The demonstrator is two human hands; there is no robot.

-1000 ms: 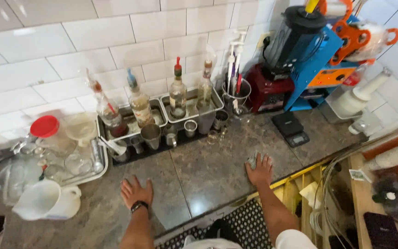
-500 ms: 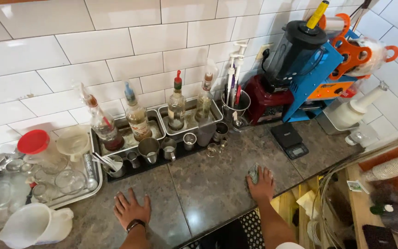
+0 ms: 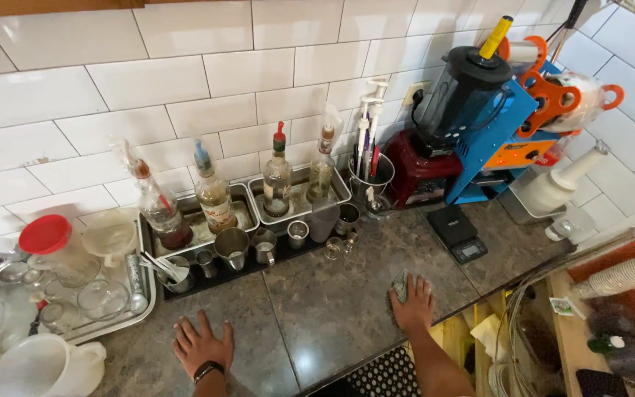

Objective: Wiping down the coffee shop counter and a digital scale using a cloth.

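My left hand (image 3: 201, 344) lies flat on the dark stone counter (image 3: 332, 316) with its fingers spread and nothing in it; a dark band is on the wrist. My right hand (image 3: 414, 303) rests palm down near the counter's front edge, pressing a small grey-green cloth (image 3: 400, 285) that shows under its index finger. Behind my hands stands a black tray (image 3: 185, 288) with several steel jiggers and small jugs, among them a steel cup (image 3: 232, 248).
Syrup bottles with pourers stand in two steel pans (image 3: 299, 213) against the white tiled wall. A blender (image 3: 456, 110) and blue machine (image 3: 505, 140) stand at the right, with a small scale (image 3: 458, 234). At the left are a glassware tray (image 3: 141, 294), a red-lidded jar (image 3: 47, 239) and a white jug (image 3: 38, 367).
The view has tilted up, so both hands sit lower in the picture. The grey-green cloth now shows under my right hand. Both hands stay flat on the counter.
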